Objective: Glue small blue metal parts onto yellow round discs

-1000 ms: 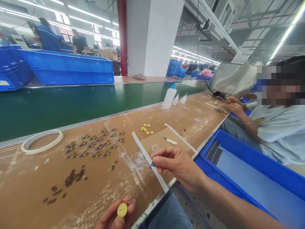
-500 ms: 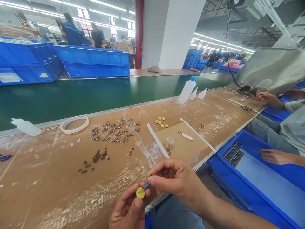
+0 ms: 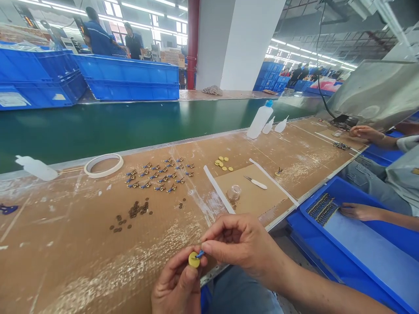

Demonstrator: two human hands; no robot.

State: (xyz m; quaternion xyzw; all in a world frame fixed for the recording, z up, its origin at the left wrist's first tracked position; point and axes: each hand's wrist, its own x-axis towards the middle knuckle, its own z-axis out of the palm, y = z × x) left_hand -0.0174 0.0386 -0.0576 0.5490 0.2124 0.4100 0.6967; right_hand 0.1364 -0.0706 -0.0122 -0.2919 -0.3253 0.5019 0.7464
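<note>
At near edge, your left hand (image 3: 178, 285) pinches the light, stiff disc (image 3: 193, 260) by its rim; right hand (image 3: 244, 246) grips the tiny blue pin (image 3: 200, 254), easily dropped.

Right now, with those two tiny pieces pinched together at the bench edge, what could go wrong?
1. The left hand holds the yellow disc and the right hand the small blue part over the table edge; a slip could drop either to the floor.
2. Both are fingertip pinches, so the pieces might misalign.
3. The small clear cup stands close by the right hand; a careless reach might tip it.
</note>
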